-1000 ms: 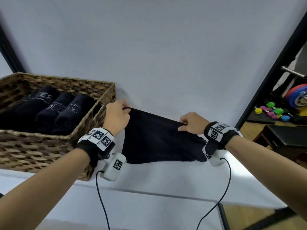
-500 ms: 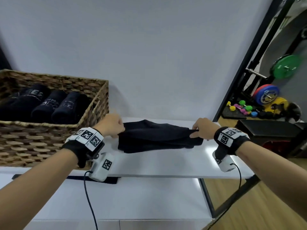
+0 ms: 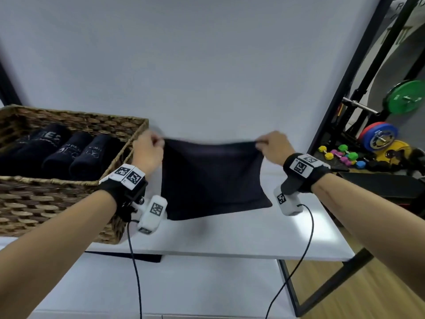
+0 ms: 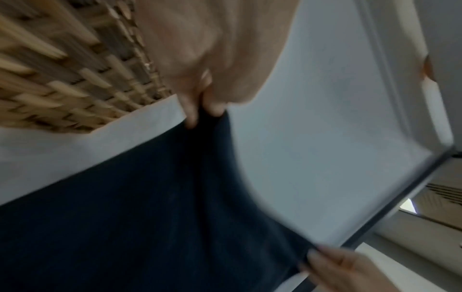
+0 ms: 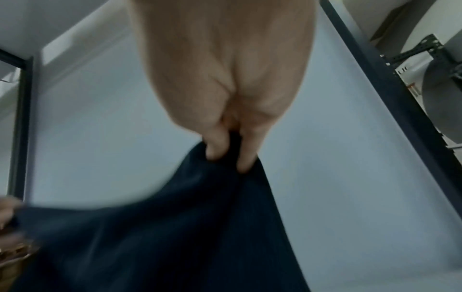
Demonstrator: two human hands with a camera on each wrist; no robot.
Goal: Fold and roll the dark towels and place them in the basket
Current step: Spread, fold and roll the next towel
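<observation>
Dark towel (image 3: 212, 178) hangs spread between your two hands, top edge stretched and sagging slightly in the middle, lower edge down at the white surface (image 3: 230, 236); whether it touches there is unclear. The surface runs wide under it. Wicker basket (image 3: 57, 203) sits on the surface at your left, just beside the towel's left edge. Inside it, rolled dark towels (image 3: 69, 155) lie side by side, pale lettering on their tops, too blurred to read. Your left hand (image 3: 148, 155) pinches the towel's upper left corner, thumb and fingers (image 4: 190, 110) closed on the cloth, right beside the basket's near corner. Your right hand (image 3: 273, 147) pinches the upper right corner the same way, fingers (image 5: 217, 146) clamped on a small bunch of fabric. Both wrist views are motion-blurred. Off to the right on the floor: weight plates (image 3: 379, 139), small coloured dumbbells (image 3: 340, 154).
</observation>
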